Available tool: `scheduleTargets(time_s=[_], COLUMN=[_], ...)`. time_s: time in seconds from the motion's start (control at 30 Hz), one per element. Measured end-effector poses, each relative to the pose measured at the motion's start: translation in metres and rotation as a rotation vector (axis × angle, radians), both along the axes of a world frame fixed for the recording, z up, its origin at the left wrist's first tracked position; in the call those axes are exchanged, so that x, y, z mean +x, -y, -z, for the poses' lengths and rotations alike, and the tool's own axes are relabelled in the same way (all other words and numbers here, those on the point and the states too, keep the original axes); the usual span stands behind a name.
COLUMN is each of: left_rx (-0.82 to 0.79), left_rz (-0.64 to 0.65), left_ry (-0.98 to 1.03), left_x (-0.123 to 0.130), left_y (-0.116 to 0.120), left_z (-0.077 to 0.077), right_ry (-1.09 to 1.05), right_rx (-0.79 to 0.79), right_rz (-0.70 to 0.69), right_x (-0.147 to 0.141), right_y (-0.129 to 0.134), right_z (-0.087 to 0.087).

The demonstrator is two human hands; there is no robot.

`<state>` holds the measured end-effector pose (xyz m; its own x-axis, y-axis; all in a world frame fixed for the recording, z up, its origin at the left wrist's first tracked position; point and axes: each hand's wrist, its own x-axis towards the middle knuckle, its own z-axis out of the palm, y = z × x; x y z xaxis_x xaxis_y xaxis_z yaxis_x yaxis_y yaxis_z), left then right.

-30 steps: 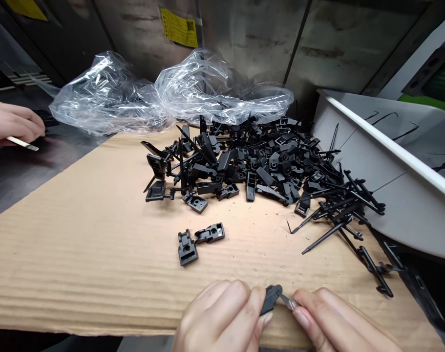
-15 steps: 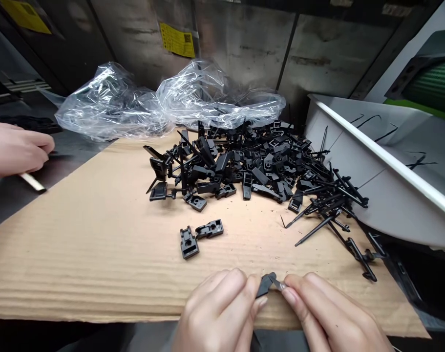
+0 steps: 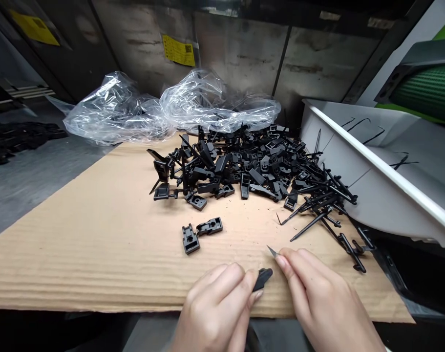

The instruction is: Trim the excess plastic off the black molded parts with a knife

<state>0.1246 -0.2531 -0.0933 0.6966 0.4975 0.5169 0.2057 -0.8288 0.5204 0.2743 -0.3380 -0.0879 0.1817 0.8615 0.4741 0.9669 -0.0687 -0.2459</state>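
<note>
Between thumb and fingers, my left hand [image 3: 218, 305] pinches a small black plastic part [image 3: 263, 279] over the front of the cardboard. To its right, my right hand [image 3: 317, 288] grips a small pointed knife blade [image 3: 272, 251]; its tip points up and left, apart from the part. The knife's handle is hidden in my fingers. Two loose black clips, one upright [image 3: 190, 239] and one sideways [image 3: 209, 226], lie on the cardboard beyond my left hand. Behind them spreads a heap of black plastic parts [image 3: 244, 166], some still on thin sprues [image 3: 310, 225].
The cardboard sheet [image 3: 97, 234] covers the work surface. A crumpled clear plastic bag [image 3: 127, 112] lies at the back. On the right stands a grey bin [image 3: 372, 171] with thin black scraps inside. More dark pieces [image 3: 20, 137] lie far left.
My right hand has drawn the blade away from the black part, up and slightly left. Another person's hand at the far left, with a light stick, has gone out of view.
</note>
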Motion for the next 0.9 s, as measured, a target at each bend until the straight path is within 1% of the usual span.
scheduleTargets(time_s=[0.1,0.2,0.37,0.47,0.53,0.6,0.7,0.8,0.9], left_rx=[-0.03,-0.059,-0.03,-0.048,-0.109,-0.18,-0.211,-0.214,-0.24], left_rz=[0.009,0.007,-0.017,-0.011,-0.004,0.008,0.008,0.008,0.036], left_ry=[-0.012,-0.038,-0.024,-0.059,-0.109,-0.155,-0.157,-0.098,-0.063], left_x=[-0.003,-0.003,-0.002,-0.002,-0.002,-0.003,-0.003,-0.002,-0.002], left_y=[0.001,0.001,0.002,0.001,0.0,-0.002,-0.006,-0.011,-0.011], left_z=[0.0,0.0,0.0,-0.002,-0.006,-0.012,-0.018,-0.019,-0.015], right_ry=[0.004,-0.003,-0.041,-0.027,-0.008,0.024,0.101,0.099,0.053], right_rx=[0.008,-0.021,-0.184,-0.247,-0.239,-0.197,-0.093,-0.007,-0.02], right_rz=[0.015,0.013,-0.091,-0.092,-0.077,-0.079,-0.135,-0.207,-0.234], right_x=[0.0,0.004,0.012,0.013,0.015,0.018,0.025,0.033,0.033], right_y=[-0.002,-0.006,-0.017,-0.021,-0.02,-0.016,-0.006,0.004,0.013], right_z=[0.0,-0.003,-0.011,-0.012,-0.01,-0.009,-0.008,-0.01,-0.014])
